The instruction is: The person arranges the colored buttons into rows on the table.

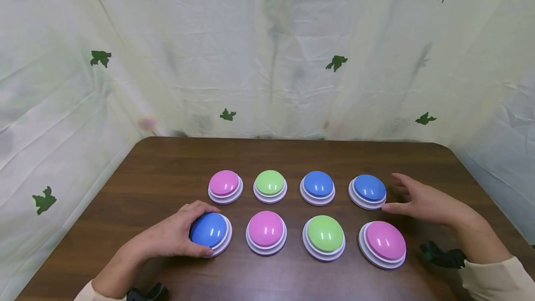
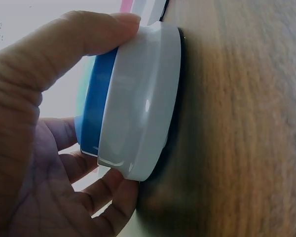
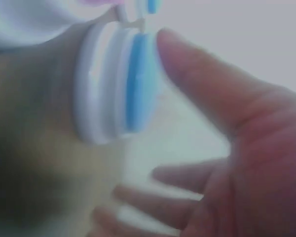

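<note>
My left hand (image 1: 184, 231) grips the blue push button (image 1: 209, 230) at the left end of the front row. In the left wrist view its thumb (image 2: 103, 32) lies on one side of the white base (image 2: 138, 103), with fingers around the other side. My right hand (image 1: 426, 203) is beside the blue push button (image 1: 370, 187) at the right end of the back row. Its thumb and fingers are spread, and nothing is held. The right wrist view is blurred; there the thumb (image 3: 202, 69) is close to the blue dome (image 3: 142, 84), and whether they touch is unclear.
The back row also has a pink button (image 1: 224, 183), a green one (image 1: 269, 183) and another blue one (image 1: 318, 184). In front stand pink (image 1: 265, 229), green (image 1: 324, 234) and pink (image 1: 384, 241) buttons. A leaf-patterned cloth (image 1: 267, 59) hangs behind the brown table (image 1: 267, 152).
</note>
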Demonstrator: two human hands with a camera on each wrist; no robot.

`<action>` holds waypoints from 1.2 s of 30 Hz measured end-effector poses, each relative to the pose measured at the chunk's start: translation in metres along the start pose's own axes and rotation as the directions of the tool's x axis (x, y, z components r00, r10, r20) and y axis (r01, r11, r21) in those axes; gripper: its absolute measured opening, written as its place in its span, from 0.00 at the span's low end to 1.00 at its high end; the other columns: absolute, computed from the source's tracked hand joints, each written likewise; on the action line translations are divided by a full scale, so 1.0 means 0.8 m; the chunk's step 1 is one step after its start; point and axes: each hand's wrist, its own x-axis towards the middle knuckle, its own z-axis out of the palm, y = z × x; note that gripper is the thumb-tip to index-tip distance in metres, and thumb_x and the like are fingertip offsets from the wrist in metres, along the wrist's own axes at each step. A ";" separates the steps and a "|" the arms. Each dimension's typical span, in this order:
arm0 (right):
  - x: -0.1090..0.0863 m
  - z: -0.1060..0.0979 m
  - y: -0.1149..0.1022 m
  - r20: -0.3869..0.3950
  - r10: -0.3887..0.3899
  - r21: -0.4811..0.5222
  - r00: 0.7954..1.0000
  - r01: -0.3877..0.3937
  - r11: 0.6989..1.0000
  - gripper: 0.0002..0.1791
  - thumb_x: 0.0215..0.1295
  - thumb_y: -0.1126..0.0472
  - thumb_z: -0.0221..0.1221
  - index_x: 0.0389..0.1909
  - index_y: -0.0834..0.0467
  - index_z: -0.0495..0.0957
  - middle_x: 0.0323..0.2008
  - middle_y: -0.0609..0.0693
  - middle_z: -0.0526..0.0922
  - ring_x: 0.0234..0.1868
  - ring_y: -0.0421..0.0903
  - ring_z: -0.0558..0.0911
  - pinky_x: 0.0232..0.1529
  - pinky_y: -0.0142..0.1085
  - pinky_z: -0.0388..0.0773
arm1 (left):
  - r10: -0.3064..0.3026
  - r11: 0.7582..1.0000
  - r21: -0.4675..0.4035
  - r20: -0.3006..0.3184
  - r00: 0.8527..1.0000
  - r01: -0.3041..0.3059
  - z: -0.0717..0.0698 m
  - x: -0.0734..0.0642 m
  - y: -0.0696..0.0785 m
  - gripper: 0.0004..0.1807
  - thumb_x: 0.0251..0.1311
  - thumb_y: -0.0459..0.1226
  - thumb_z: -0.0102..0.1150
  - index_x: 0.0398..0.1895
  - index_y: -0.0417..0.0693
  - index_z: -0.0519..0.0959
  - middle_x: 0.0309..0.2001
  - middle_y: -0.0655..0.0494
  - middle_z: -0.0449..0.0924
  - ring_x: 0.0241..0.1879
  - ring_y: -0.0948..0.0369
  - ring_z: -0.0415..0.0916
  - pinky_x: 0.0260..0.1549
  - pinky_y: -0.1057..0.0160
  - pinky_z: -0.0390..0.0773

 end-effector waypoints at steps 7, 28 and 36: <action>-0.029 -0.014 -0.022 0.031 0.033 -0.158 0.999 -0.028 0.987 0.51 0.60 0.32 0.65 0.65 0.73 0.67 0.53 0.71 0.82 0.54 0.68 0.82 0.51 0.62 0.78 | 0.009 1.000 0.013 0.008 1.000 -0.009 -0.001 0.000 0.001 0.41 0.45 0.57 0.78 0.63 0.57 0.73 0.59 0.58 0.74 0.57 0.54 0.68 0.44 0.62 0.78; -0.047 0.041 -0.083 0.076 -0.060 -0.098 0.995 0.067 0.993 0.44 0.40 0.43 0.80 0.60 0.56 0.76 0.52 0.53 0.81 0.47 0.49 0.78 0.39 0.43 0.80 | 0.169 0.952 0.264 -0.021 0.985 -0.158 0.037 0.066 0.118 0.45 0.47 0.57 0.77 0.67 0.47 0.74 0.60 0.55 0.79 0.62 0.55 0.75 0.63 0.48 0.73; -0.044 0.044 -0.083 0.065 -0.031 -0.151 0.997 0.041 0.988 0.44 0.37 0.43 0.81 0.58 0.54 0.78 0.50 0.53 0.82 0.44 0.49 0.79 0.37 0.45 0.79 | 0.088 0.971 0.222 0.028 0.996 -0.092 0.054 0.081 0.120 0.47 0.45 0.54 0.80 0.68 0.46 0.72 0.64 0.50 0.77 0.65 0.51 0.73 0.65 0.44 0.71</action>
